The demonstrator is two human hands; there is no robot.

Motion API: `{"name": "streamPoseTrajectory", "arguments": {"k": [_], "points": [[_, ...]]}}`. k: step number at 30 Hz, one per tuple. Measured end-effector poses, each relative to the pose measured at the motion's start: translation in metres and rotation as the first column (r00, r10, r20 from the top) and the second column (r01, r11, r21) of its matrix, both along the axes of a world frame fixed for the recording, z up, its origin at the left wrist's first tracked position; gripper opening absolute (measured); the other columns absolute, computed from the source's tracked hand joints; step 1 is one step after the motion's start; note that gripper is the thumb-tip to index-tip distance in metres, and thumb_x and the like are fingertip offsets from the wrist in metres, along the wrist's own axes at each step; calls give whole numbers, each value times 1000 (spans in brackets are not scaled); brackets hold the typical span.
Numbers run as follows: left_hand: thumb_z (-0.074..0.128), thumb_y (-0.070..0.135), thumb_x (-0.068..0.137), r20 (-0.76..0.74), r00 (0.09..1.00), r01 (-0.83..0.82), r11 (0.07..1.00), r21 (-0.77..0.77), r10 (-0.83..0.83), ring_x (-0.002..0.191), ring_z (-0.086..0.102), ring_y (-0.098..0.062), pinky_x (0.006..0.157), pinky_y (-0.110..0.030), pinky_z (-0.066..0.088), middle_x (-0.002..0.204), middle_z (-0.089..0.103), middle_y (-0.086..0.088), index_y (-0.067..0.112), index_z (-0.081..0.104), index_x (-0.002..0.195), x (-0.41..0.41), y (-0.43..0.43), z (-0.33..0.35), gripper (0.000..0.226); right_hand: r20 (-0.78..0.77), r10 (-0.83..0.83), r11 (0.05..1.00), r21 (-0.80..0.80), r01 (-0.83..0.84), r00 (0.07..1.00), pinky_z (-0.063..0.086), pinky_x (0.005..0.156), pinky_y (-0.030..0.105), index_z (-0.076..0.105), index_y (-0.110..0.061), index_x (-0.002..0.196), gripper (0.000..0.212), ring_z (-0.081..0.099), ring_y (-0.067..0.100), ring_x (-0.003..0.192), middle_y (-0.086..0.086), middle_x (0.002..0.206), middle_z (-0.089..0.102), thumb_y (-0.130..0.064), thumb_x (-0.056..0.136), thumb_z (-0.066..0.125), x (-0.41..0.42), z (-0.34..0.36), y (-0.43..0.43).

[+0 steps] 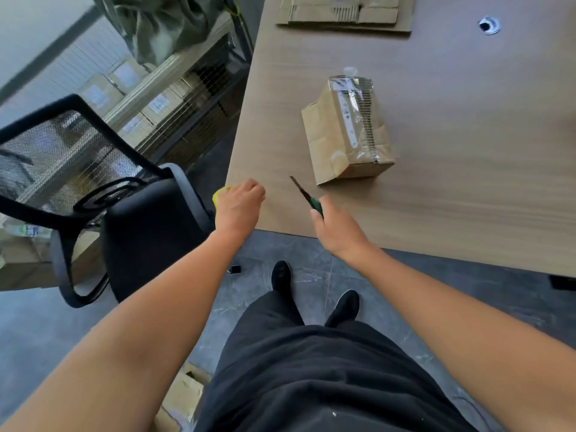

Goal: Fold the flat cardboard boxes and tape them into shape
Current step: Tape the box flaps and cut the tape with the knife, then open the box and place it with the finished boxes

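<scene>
The pale wood-grain surface (467, 198) carries a folded cardboard box (346, 132), its top sealed with clear tape, towards the near left corner. A stack of flat cardboard sheets (343, 14) lies at the far edge, well apart. A round cable port (489, 25) sits to their right.

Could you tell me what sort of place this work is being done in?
Probably a stockroom or packing office: wire shelves holding labelled boxes stand beside a desk, flat cardboard lies at the desk's far end, and a mesh chair is next to it.
</scene>
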State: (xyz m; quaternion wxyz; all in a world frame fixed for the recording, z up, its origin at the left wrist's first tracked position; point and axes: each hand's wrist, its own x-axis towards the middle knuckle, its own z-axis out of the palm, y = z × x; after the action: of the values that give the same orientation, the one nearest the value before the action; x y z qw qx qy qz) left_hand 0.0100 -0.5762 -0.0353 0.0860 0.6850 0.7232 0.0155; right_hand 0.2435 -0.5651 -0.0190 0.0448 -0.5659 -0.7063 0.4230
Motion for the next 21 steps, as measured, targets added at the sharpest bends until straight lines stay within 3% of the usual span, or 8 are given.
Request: {"name": "streamPoseTrajectory", "arguments": {"k": [2,4,7,13,14,17,21], "points": [[57,21,100,101,994,-49,999,1,49,92,60,-36,77,-46,43,120,62,-4,14,73,101,-4,5,-13,17,26,-20,1000,24,20,999,35,55,38,42,-16,106,21,54,31,73,6,83,57,-36,107,37,-11,-9,5],[57,29,99,139,985,-95,994,-60,103,100,57,-34,85,-48,43,128,57,-3,19,75,106,-12,4,-28,21,70,-4,998,66,-1,998,46,75,45,46,-10,124,29,54,36,96,13,107,59,-32,107,40,-27,-20,17],[59,31,95,150,981,-124,992,-5,123,99,57,-36,80,-48,42,122,60,-5,19,77,96,-13,8,-38,22,184,-2,992,125,-21,983,41,96,50,42,-5,140,42,46,42,115,24,130,51,-29,105,43,-50,-35,32],[70,21,87,108,983,-165,972,169,148,77,56,-33,65,-43,41,98,66,-4,15,72,80,-12,13,-49,9,447,-7,982,170,-77,895,35,100,49,30,-6,151,57,39,42,120,24,141,37,-25,102,51,-85,-62,23],[72,22,85,111,981,-176,969,173,159,78,57,-32,66,-43,41,99,66,-4,17,73,87,-13,13,-52,5,461,-24,983,175,-64,887,36,99,49,29,-8,152,59,38,41,121,22,142,37,-24,101,53,-87,-63,20],[69,29,89,111,965,-243,970,31,238,94,57,-32,75,-44,40,112,63,-2,23,63,129,-5,15,-55,41,482,-76,981,192,-20,873,38,100,48,29,-10,155,63,39,38,121,17,142,39,-28,101,55,-90,-62,15],[66,38,91,237,895,-344,922,-176,379,117,48,-29,97,-44,34,136,50,2,26,50,138,-6,23,-47,51,433,-141,977,208,53,890,36,105,49,33,-12,154,63,36,35,125,12,145,37,-36,100,55,-91,-42,21]]}}
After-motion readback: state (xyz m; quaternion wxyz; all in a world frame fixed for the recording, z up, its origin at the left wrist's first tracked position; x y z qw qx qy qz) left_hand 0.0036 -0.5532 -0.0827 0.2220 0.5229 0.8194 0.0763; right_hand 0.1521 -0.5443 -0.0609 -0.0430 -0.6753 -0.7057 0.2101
